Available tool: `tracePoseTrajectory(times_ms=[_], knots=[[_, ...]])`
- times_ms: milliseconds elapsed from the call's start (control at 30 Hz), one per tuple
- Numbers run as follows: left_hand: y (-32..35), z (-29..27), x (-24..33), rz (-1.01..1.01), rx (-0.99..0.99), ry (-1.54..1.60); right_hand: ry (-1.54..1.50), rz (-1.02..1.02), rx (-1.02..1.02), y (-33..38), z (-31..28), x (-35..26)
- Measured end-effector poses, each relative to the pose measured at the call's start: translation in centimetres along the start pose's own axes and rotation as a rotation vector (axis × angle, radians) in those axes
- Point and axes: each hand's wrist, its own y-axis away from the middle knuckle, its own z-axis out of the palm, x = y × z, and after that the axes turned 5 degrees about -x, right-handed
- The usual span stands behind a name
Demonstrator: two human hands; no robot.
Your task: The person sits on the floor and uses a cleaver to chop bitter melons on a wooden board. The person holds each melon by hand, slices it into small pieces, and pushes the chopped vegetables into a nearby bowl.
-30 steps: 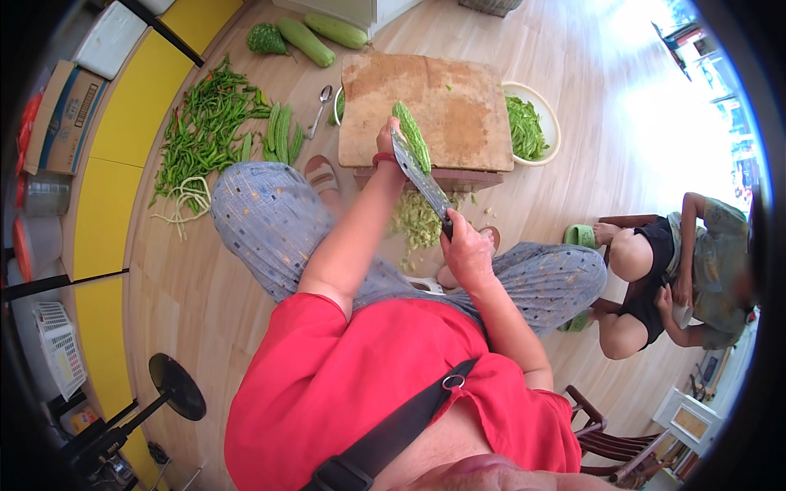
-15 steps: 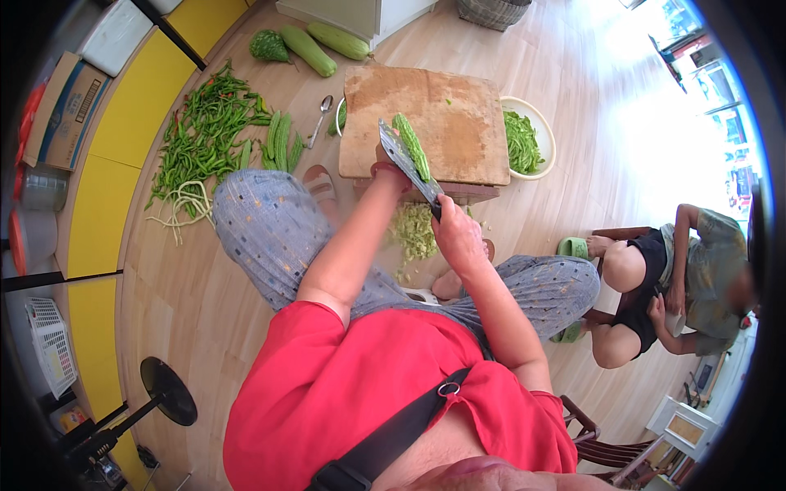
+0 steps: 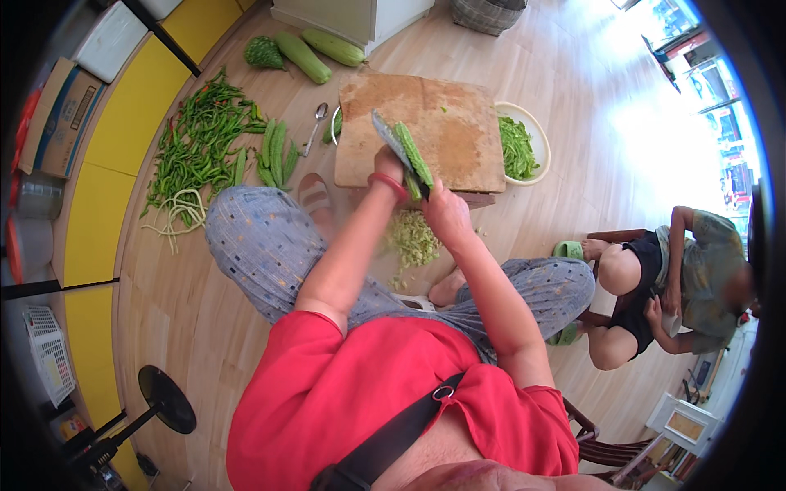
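A bumpy green bitter gourd (image 3: 413,150) lies slanted at the near edge of the wooden chopping board (image 3: 458,123). The cleaver (image 3: 388,136) runs lengthwise along it, and a bit of green shows on the other side of the blade near the handle. My right hand (image 3: 448,214) is wrapped round the cleaver's handle. Left of the blade, my left hand (image 3: 388,165), with a red bangle at the wrist, is closed against the gourd; the blade hides most of its fingers. Pale scraps (image 3: 413,237) lie on the floor between my feet.
A pale bowl (image 3: 544,151) of green shreds stands right of the board. Green chillies (image 3: 192,135), more bitter gourds (image 3: 277,153), a spoon (image 3: 315,129) and large gourds (image 3: 303,57) lie to the left. Another person (image 3: 696,282) sits at the right.
The cleaver's handle and my right hand have shifted slightly left. The gourd is turned a little and now shows a narrower face, with green visible on both sides of the blade.
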Motion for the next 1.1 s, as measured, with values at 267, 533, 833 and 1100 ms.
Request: tracePoseTrajectory(times_ms=[267, 533, 833, 1100], knots=[[0.7, 1.0, 0.3, -0.033, -0.202, 0.13, -0.04, 0.084, -0.023, -3.5, 0.7, 1.5], [-3.4, -3.3, -2.2, 0.187, -0.267, -0.3, -0.036, 0.088, -0.09, -6.5, 1.6, 1.3], [-0.4, -1.6, 2.1, -0.073, -0.239, 0.082, -0.162, 0.101, 0.029, -9.2, 3.4, 2.9], [2.4, -0.4, 5.2, -0.249, -0.211, -0.061, -0.422, 0.264, 0.025, -11.7, 3.2, 5.5]])
